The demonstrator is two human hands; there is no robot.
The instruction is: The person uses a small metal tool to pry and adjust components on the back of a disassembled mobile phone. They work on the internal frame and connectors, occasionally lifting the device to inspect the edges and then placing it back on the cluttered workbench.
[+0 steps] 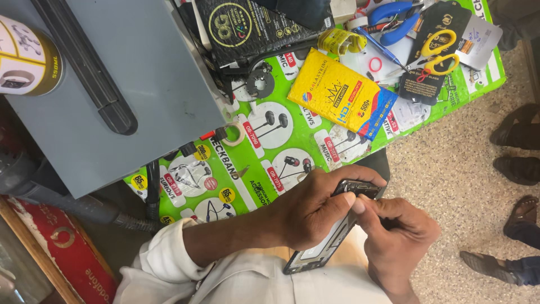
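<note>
Closest to the camera, both hands work on a dark phone [332, 228] held over the person's lap, just below the near edge of the desk [478, 79]. The left hand [312, 211] is closed around the phone's upper half, fingers curled over its top edge; the right hand [396, 236] is pinched against the phone's top corner, though whether it grips a small tool there cannot be told. The phone looks light, stiff and thin, probably slippery along its glass face and easily cracked, so its side edges seem the safest place to hold it.

Beyond the phone, a green printed mat covers the desk. Farther up from the phone lies a yellow packet [340, 93], with a tape roll [233, 134] to its left beside a large grey box [140, 67]. Farthest from the phone sit yellow scissors [439, 53] and blue pliers [394, 19]. Other people's feet [520, 146] stand on the floor to the phone's right.
</note>
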